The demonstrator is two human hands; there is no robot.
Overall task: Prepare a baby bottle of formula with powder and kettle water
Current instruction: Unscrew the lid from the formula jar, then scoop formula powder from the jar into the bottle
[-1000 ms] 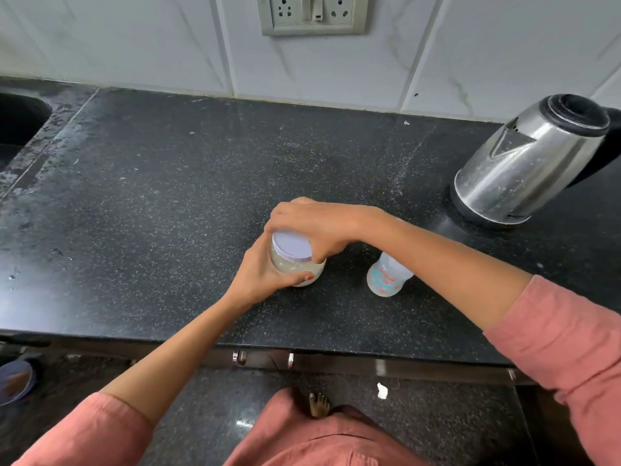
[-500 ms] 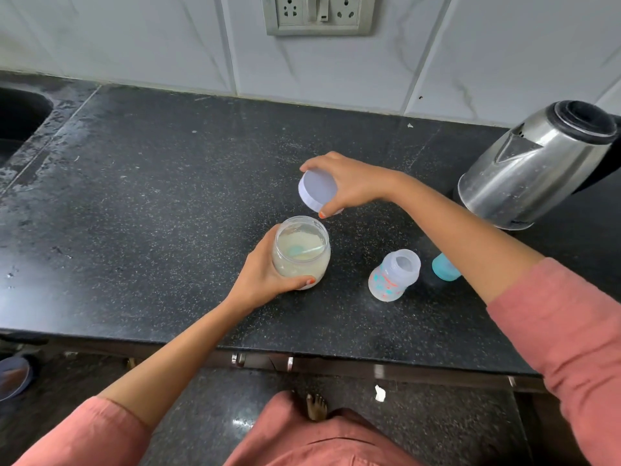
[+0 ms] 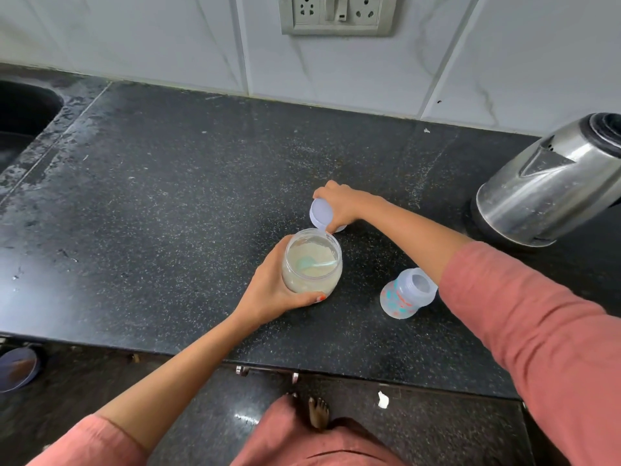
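- While your left hand point(image 3: 268, 294) wraps its fingers around the clear, round plastic jar of pale formula powder point(image 3: 313, 261), the jar stands open near the front of the speckled black stone countertop point(image 3: 161, 203).
- Your thumb presses the jar's near side at the base; the other fingers curl around its left wall.
- Inside the jar, a pale teal plastic scoop point(image 3: 311, 264) lies on the powder, its handle pointing right.
- Your right hand point(image 3: 342, 206) pinches the white round lid point(image 3: 321, 213) by its rim, holding it tilted on edge just beyond the jar; whether the lid's lower edge touches the countertop you cannot tell from this angle.
- To the right of the jar, the small translucent baby bottle with teal and orange print point(image 3: 405, 294) stands uncapped, its open neck partly under your right forearm in its salmon-pink sleeve point(image 3: 537, 331).
- At the far right, the stainless-steel electric kettle with a black lid point(image 3: 551, 183) sits on the countertop, well apart from the jar.
- Behind, a grey switch-and-socket plate point(image 3: 336, 15) is set in the white marble-look wall tiles point(image 3: 151, 38); a dark sink point(image 3: 23, 112) lies at the left edge.
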